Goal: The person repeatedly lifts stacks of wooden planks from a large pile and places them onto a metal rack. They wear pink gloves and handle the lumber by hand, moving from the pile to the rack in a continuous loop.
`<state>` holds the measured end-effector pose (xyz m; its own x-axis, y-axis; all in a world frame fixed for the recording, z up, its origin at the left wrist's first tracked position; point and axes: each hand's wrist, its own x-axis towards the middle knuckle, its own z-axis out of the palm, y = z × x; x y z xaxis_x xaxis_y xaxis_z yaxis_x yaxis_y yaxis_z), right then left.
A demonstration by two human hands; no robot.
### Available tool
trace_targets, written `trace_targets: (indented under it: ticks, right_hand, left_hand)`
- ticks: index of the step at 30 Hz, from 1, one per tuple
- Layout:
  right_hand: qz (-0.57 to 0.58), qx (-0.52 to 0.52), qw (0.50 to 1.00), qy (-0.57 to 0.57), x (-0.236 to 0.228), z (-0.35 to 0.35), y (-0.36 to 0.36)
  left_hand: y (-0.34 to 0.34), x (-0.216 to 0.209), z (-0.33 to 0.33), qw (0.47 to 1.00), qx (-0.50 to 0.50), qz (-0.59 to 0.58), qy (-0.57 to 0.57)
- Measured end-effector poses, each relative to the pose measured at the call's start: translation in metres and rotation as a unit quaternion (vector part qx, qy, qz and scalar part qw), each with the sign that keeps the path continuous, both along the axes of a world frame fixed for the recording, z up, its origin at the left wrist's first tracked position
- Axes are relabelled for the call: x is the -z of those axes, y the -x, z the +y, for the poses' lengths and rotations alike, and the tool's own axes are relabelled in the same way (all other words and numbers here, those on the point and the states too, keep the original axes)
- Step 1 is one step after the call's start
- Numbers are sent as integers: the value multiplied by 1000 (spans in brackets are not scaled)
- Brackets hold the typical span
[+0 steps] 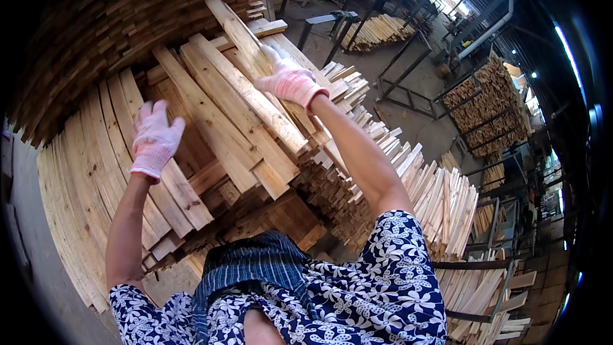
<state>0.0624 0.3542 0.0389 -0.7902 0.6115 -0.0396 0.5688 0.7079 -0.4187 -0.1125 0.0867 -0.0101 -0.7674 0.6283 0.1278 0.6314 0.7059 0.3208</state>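
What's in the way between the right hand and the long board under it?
Nothing visible except the pink-and-white glove: the right hand appears to touch the long board, and nothing else shows between them.

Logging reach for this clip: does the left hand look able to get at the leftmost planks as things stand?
Probably yes: the gloved left hand looks open and empty to the right of the leftmost planks, and nothing visible lies across their tops.
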Motion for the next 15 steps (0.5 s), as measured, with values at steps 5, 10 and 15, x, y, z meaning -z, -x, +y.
trace_targets:
  ticks: [5,10,15]
  right_hand:
    - [-154,36,969,-189,40,1,16]
    - [-81,1,995,-65,31,35,1]
    - [13,-21,992,126,13,75,-23]
  left_hand:
    - [-33,24,90,986,-71,-150,2]
    - [-63,23,134,973,-111,-193,-59]
    - [-15,43,107,936,-117,-270,-194]
